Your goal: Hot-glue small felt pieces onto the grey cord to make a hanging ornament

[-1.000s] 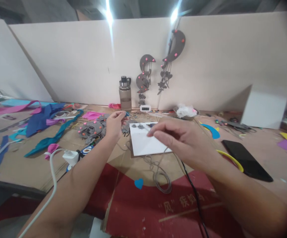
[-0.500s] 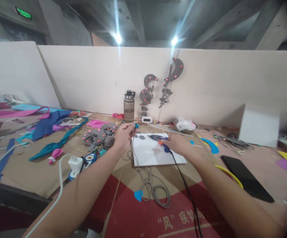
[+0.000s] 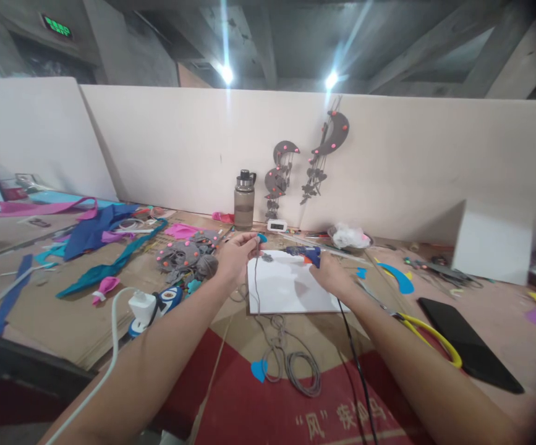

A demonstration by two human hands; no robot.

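Between its fingertips my left hand point(image 3: 238, 254) pinches a small blue piece point(image 3: 261, 238), from which a grey cord point(image 3: 257, 284) hangs over the left edge of a white board point(image 3: 279, 290). My right hand point(image 3: 329, 272) is wrapped round the handle of a blue glue gun point(image 3: 311, 254), held above the board with its nozzle pointing left at my left hand. Nozzle and blue piece are apart. A small grey flower shape point(image 3: 268, 258) lies near the board's top left. The cord's coil point(image 3: 303, 374) rests on the cardboard in front.
Grey felt pieces with pink dots point(image 3: 179, 256) and a white plug point(image 3: 141, 307) are at left. Behind stand a bottle point(image 3: 244, 201) and small clock point(image 3: 277, 225). Yellow-handled scissors point(image 3: 434, 337) and a black phone point(image 3: 469, 343) lie right, beside my right forearm.
The glue gun has been lifted from the board, my right hand now gripping its handle. My left hand still holds the blue piece. The view has shifted slightly, and more of the scissors shows.
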